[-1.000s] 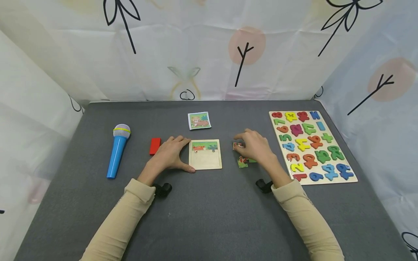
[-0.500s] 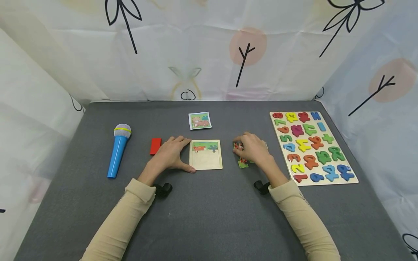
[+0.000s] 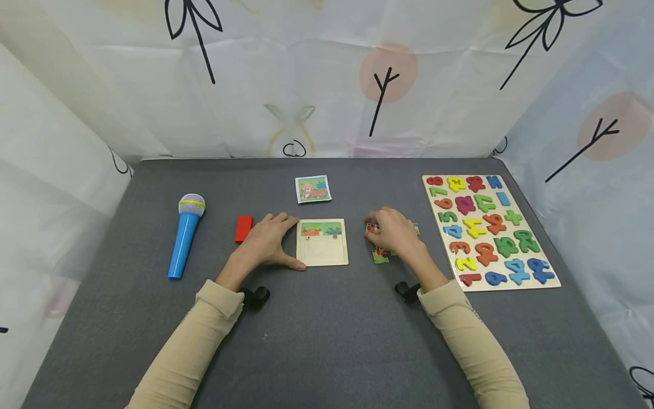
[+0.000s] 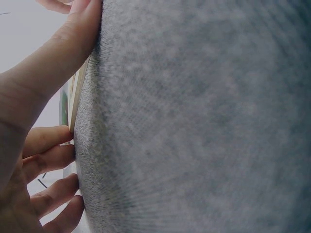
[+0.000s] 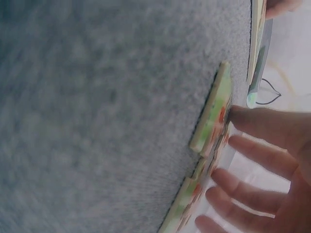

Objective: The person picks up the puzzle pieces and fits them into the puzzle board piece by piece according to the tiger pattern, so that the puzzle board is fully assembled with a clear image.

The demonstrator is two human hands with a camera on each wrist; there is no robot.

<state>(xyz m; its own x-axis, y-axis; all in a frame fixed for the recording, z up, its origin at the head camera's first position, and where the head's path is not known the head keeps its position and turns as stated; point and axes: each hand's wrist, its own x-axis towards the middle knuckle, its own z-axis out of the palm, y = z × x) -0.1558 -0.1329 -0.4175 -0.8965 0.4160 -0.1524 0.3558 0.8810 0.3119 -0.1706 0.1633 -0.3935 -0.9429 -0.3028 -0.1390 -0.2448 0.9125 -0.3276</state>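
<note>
In the head view my left hand [image 3: 265, 241] holds the left side of a square wooden puzzle board [image 3: 327, 253], forefinger by its upper corner and thumb by its lower one. A strip of picture pieces [image 3: 320, 229] fills the board's top; bare wood shows below. To its right, my right hand [image 3: 392, 232] pinches a small picture puzzle piece [image 3: 373, 228] between thumb and forefinger. Another puzzle piece [image 3: 380, 256] lies just below the hand, and the palm hides more of them. In the right wrist view the pieces [image 5: 214, 116] lie flat on the cloth, fingertips touching their far side.
A picture card [image 3: 313, 188] lies beyond the board. Left of my left hand are a red block [image 3: 243, 229] and a blue toy microphone [image 3: 185, 237]. A large number board [image 3: 490, 233] takes up the right side of the grey table [image 3: 327, 341]. White printed curtains [image 3: 327, 74] surround it.
My right hand has come down slightly over the pieces and its wrist has shifted a little to the left. The left hand and the board keep their place.
</note>
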